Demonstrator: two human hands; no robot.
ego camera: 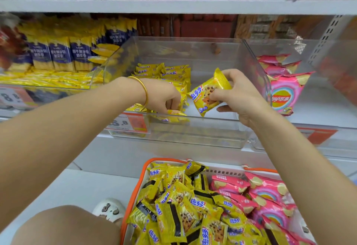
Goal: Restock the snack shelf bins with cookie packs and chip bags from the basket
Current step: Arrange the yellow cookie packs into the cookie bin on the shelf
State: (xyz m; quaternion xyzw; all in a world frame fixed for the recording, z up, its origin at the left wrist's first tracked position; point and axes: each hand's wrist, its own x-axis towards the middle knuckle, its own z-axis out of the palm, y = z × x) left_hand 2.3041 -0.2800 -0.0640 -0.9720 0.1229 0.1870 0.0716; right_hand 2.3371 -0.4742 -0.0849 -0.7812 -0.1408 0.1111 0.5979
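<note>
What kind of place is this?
Probably a shop's snack aisle: clear shelf bins of packaged snacks, orange price tags, and a basket of cookie packs and chip bags.

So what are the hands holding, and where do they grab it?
The right hand holds a yellow cookie pack by its right edge. The left hand pinches the end of another pack lying in the clear bin.

Clear bin (193,128) of glossy, see-through hard plastic, its walls catching reflections. The cookie packs (170,74) inside it, and the raised cookie pack (207,94), are shiny yellow plastic film, crinkled at the sealed ends. Chip bags (284,94) are glossy pink film. The basket (166,159) is smooth white plastic with an orange rim. A polished gold-coloured metal bangle (144,92). The shelf (173,5) looks like smooth white-painted metal.
</note>
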